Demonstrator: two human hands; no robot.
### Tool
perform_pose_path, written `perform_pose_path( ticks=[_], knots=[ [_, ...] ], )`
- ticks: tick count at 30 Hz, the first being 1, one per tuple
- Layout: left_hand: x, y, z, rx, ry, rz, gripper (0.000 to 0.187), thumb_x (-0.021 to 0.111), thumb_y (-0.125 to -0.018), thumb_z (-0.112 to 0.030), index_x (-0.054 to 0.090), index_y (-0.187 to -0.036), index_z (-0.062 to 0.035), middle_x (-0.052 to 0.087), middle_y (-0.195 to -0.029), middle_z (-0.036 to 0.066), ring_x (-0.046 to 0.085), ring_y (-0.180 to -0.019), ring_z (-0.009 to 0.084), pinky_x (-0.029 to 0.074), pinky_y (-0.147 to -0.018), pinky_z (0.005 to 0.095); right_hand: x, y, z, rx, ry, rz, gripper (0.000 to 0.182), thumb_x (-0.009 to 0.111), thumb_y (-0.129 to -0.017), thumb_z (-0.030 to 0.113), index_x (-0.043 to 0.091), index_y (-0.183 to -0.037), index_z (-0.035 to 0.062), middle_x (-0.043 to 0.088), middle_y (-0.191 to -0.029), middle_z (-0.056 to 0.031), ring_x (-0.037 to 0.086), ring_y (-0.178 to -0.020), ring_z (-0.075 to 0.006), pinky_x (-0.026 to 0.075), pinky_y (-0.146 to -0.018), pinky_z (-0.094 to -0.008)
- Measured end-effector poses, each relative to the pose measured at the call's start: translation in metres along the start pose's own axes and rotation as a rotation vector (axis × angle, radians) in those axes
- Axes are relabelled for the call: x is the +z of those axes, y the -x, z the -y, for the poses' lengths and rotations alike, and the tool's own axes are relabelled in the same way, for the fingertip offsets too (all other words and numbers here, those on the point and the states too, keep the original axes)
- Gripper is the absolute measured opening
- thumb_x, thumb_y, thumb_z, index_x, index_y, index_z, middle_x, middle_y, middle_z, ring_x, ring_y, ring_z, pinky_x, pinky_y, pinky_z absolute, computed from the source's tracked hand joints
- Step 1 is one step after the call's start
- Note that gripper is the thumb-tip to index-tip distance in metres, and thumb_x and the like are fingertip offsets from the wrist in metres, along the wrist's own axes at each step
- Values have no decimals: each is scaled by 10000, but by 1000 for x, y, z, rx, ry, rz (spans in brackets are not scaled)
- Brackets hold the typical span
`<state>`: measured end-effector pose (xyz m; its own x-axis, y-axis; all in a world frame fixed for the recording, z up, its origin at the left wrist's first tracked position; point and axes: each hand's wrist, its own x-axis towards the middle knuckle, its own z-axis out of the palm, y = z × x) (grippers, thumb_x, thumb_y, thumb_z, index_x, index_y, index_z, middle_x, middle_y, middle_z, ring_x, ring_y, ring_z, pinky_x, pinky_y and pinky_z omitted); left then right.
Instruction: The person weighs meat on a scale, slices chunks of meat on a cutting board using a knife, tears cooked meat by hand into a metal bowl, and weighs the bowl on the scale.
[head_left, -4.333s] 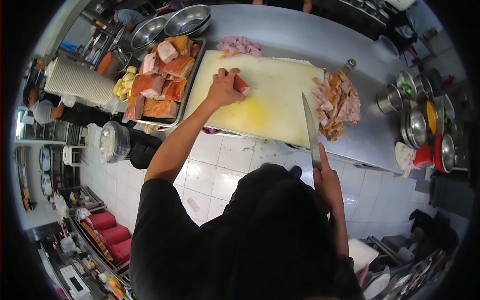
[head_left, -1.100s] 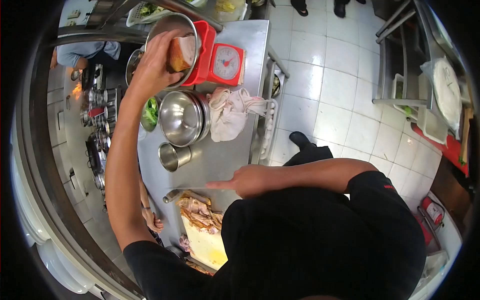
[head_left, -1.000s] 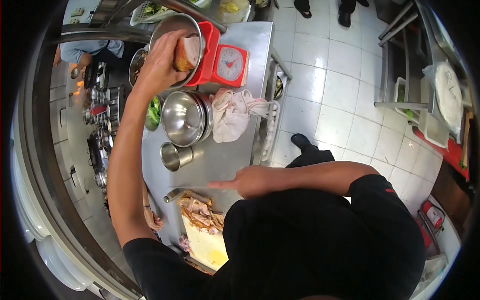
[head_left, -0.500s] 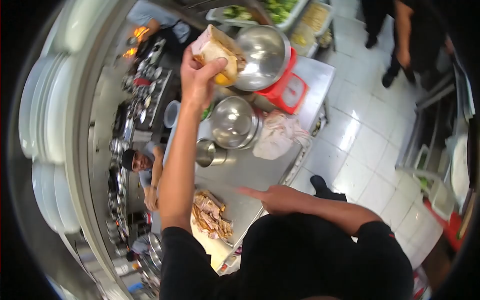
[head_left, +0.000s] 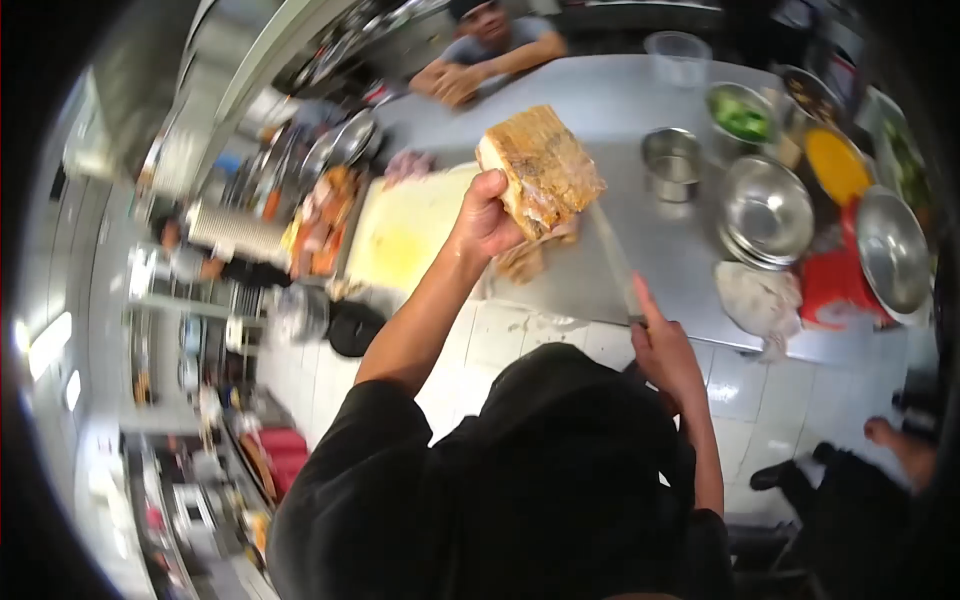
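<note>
A thick slab of browned meat (head_left: 545,168) is held up over the steel table by my left hand (head_left: 483,218), thumb on its near left side and the other fingers beneath. My right hand (head_left: 664,350) grips a long knife (head_left: 612,250) near the table's front edge, index finger stretched along it. The blade points up and left toward the slab's lower right corner. Cut meat pieces (head_left: 522,262) lie on the table, partly hidden below the slab. Left of them is a pale yellow cutting board (head_left: 405,232).
Steel bowls (head_left: 768,208), a steel pot (head_left: 672,162), a white cloth (head_left: 758,300) and a red scale (head_left: 835,285) stand right. A person (head_left: 505,50) leans on the far edge. A tray of meat (head_left: 322,220) is left; another person's legs (head_left: 835,500) are lower right.
The view has swung left. My left hand has brought the slab from over the bowls to near the cutting board, its browned face now showing. The knife now shows clearly in my right hand.
</note>
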<state>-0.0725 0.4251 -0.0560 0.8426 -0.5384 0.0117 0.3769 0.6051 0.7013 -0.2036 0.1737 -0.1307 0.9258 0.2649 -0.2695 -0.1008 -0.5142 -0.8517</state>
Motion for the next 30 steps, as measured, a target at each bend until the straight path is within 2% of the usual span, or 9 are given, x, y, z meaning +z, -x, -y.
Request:
perform_pose_path(
  ticks=[5, 9, 14, 17, 19, 20, 24, 28, 30],
  knots=[
    [-57, 106, -20, 91, -79, -355, 670, 676, -807, -346, 403, -1366, -97, 522, -1306, 128, 531, -1173, 319, 440, -983, 511, 27, -12, 25, -18, 62, 128, 683, 463, -884, 116, 209, -1487, 313, 612, -794, -256, 596, -764, -427, 444, -753, -477],
    [-101, 165, -33, -45, -207, -755, 518, 618, -860, -380, 458, -1286, -134, 568, -1206, 85, 570, -1095, 259, 508, -881, 463, 61, -18, 46, -91, 75, 179, 690, 460, -874, 101, 215, -1489, 295, 612, -797, -261, 596, -741, -420, 452, -746, -465],
    [-170, 203, -45, -138, -204, -812, 619, 705, -785, -350, 429, -1287, -116, 485, -1199, 131, 520, -1109, 278, 506, -874, 506, 117, -26, 62, -122, 119, 150, 693, 460, -860, 91, 232, -1488, 273, 610, -809, -275, 603, -738, -415, 458, -741, -451],
    [-177, 205, -56, -222, -266, -822, 598, 706, -783, -348, 450, -1268, -110, 500, -1205, 134, 535, -1095, 266, 522, -838, 496, 153, -27, 76, 17, 170, 196, 696, 442, -859, 104, 207, -1497, 255, 619, -1030, -263, 615, -831, -388, 460, -774, -406],
    [-187, 201, -60, -292, -313, -831, 581, 707, -781, -349, 471, -1255, -110, 518, -1201, 136, 550, -1077, 259, 530, -815, 487, 173, -24, 89, 48, 180, 141, 686, 445, -861, 106, 225, -1491, 261, 610, -897, -286, 606, -794, -407, 449, -772, -438],
    [-201, 199, -62, -338, -366, -788, 586, 720, -772, -365, 498, -1238, -88, 562, -1167, 137, 581, -1035, 249, 530, -806, 468, 183, -20, 97, 68, 182, 115, 681, 447, -861, 108, 234, -1488, 265, 606, -831, -298, 602, -776, -417, 443, -770, -454],
    [-203, 195, -75, -324, -760, -791, 705, 739, -746, -448, 510, -1222, 19, 643, -982, 125, 649, -815, 237, 545, -675, 371, 209, -19, 112, 135, 191, 77, 689, 443, -861, 117, 219, -1491, 282, 612, -850, -314, 602, -827, -436, 440, -795, -470],
    [-205, 194, -63, -319, -1197, -802, 806, 752, -723, -487, 486, -1223, 86, 657, -849, 147, 654, -662, 228, 535, -582, 292, 217, -17, 124, 251, 292, 99, 707, 437, -853, 118, 199, -1494, 295, 626, -952, -294, 611, -846, -421, 450, -797, -447],
    [-214, 191, -56, -273, -1190, -782, 847, 750, -724, -481, 445, -1257, 102, 608, -1025, 242, 642, -870, 308, 525, -751, 347, 219, -19, 126, 255, 354, 100, 709, 439, -852, 120, 194, -1495, 295, 623, -943, -306, 611, -857, -426, 446, -804, -458]
  ],
)
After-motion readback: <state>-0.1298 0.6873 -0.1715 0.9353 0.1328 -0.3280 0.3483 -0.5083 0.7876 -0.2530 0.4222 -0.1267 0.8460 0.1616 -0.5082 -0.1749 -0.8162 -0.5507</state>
